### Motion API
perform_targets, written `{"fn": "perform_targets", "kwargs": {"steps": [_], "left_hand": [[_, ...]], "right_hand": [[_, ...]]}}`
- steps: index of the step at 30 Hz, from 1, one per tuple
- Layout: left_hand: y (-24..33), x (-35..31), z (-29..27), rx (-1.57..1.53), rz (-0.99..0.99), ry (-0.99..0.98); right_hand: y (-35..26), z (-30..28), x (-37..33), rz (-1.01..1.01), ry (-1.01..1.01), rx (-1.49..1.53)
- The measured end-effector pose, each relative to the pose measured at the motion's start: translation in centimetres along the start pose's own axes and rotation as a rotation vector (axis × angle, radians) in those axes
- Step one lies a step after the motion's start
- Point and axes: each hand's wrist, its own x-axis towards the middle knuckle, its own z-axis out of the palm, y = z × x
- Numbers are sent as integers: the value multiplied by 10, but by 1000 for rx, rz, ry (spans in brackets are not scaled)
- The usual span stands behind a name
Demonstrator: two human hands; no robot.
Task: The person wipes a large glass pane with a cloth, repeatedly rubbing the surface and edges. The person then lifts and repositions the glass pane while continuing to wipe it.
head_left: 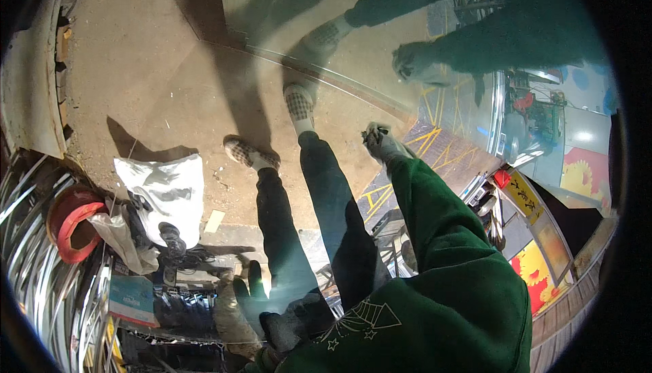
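Observation:
My right hand (384,145), in a pale work glove with dark patches, reaches out from a green sleeve. Its fingers are curled; whatever they may hold is too small and mottled to name. Just beyond it stands a large glossy pane (367,78), which mirrors my legs, shoe and gloved hand. My left hand (268,308) is low, close to my body, in a dark-fingered glove. Those fingers are spread, with nothing visible between them. The left palm is partly lost in glare and shadow.
On the floor to the left lies a white sack (170,193), beside a red ring-shaped roll (71,224) and many metal strips (44,278). A blue-and-white box (133,300) sits nearer. Colourful printed panels (536,274) stand at the right. My checked shoes (299,103) are on the brown floor.

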Motion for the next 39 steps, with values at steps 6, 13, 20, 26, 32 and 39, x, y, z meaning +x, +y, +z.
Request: {"fn": "perform_targets", "kwargs": {"steps": [6,13,20,26,32,39], "left_hand": [[4,-7,-1,13,6,1],[2,-23,11,143,179,12],[2,-39,18,223,239,22],[2,-37,14,-32,189,-53],[10,-42,24,-149,212,44],[22,-48,42,-608,117,62]], "right_hand": [[-73,143,-40,-438,-298,-243],[-171,98,-24,-330,-224,-825],[-313,186,-197,-843,-426,-265],[-204,-18,-161,-65,-244,-488],[-273,73,-215,-275,-267,-72],[-280,87,-279,-299,-363,188]]}}
